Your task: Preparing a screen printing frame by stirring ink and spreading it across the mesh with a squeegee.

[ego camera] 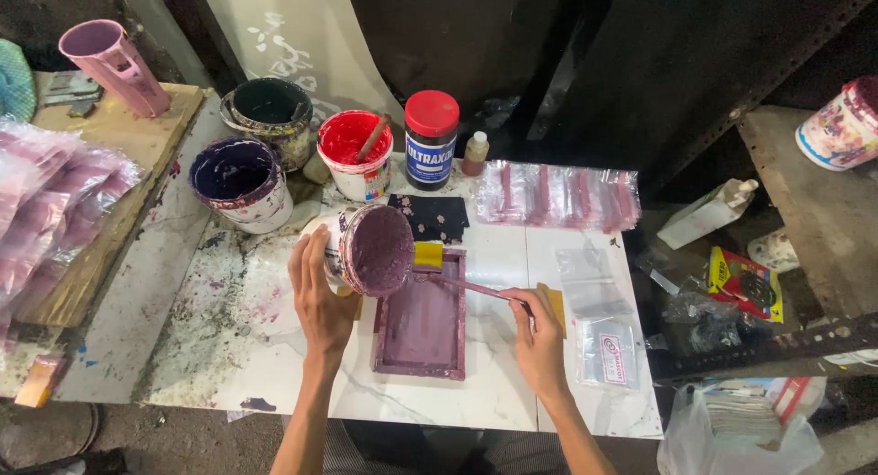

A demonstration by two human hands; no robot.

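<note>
left hand (320,297): fingers wrapped round tilted purple ink tub (370,249) | right hand (540,338): gripping stick (471,287) reaching into tub | below: purple screen frame (422,320), worktop (494,384) near front edge

Lighting: bright, even overhead light on white table (512,384) at centre; soft short shadows. Surroundings from 11 to 2 o'clock dark, underexposed. Mild glare on clear bags (558,193). Focus sharp centrally; wide-angle bending at edges

stick (476,288) tip hidden inside tilted tub (370,251); bottom-right plastic bag (732,434) cut off.
</note>
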